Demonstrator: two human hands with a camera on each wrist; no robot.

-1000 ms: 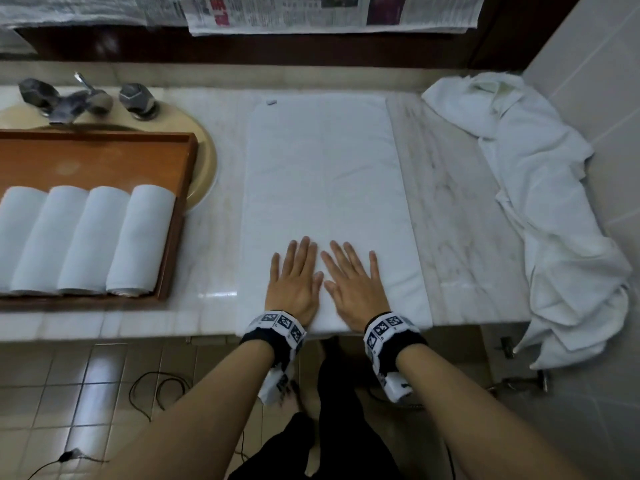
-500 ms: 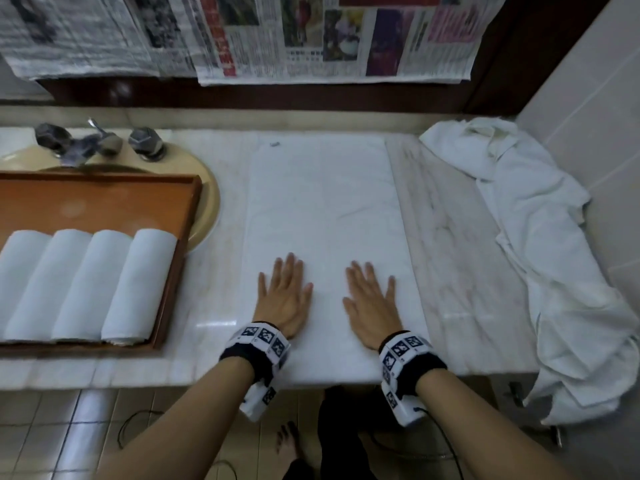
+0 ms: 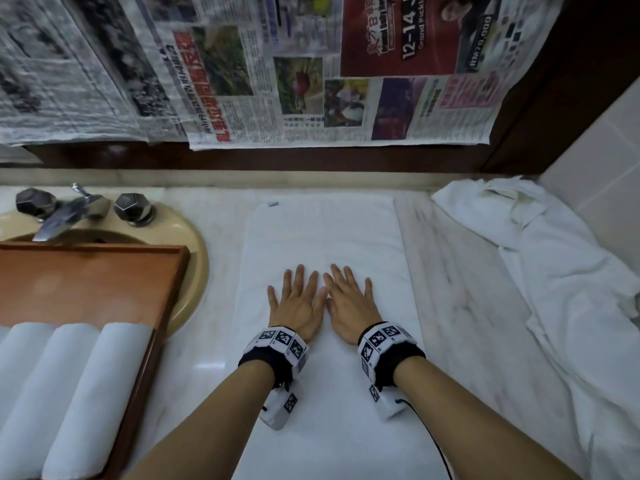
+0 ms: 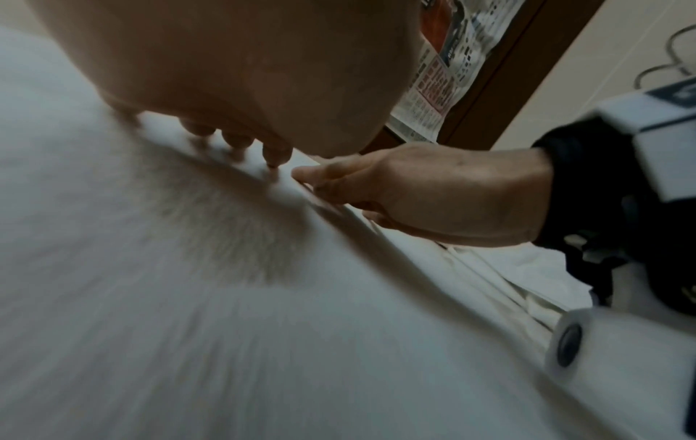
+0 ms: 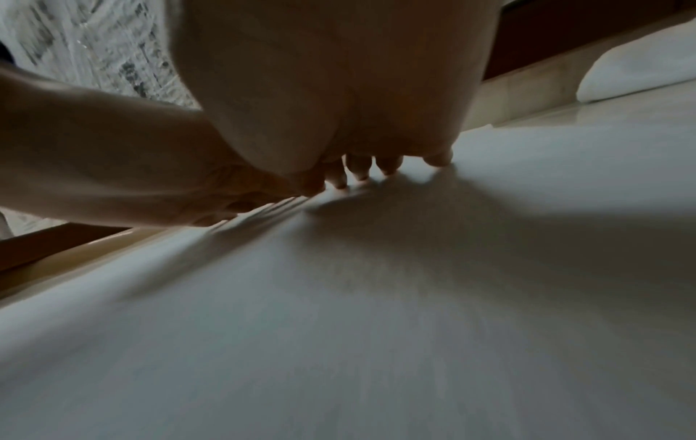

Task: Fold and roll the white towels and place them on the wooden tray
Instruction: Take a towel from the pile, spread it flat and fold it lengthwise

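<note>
A folded white towel [image 3: 325, 233] lies flat as a long strip on the marble counter [image 3: 464, 306]. My left hand [image 3: 298, 299] and right hand [image 3: 346, 299] press side by side on its middle, palms down, fingers straight and spread, thumbs almost touching. In the left wrist view the left fingertips [image 4: 277, 154] rest on the towel [image 4: 188, 327] with the right hand [image 4: 414, 190] beside them. The right wrist view shows the right fingertips [image 5: 391, 166] flat on the towel [image 5: 376, 327]. Several rolled white towels [image 3: 86, 393] lie on the wooden tray [image 3: 90, 278] at the left.
A heap of loose white towels [image 3: 571, 299] covers the counter's right end against the tiled wall. The tray sits over a beige sink [image 3: 194, 251] with a metal faucet [image 3: 65, 216]. Newspaper sheets [image 3: 311, 71] hang above the counter's back edge.
Both hands slid forward along the towel, away from its near edge, spreading apart and then coming back together. The head view tilted up, showing more newspaper.
</note>
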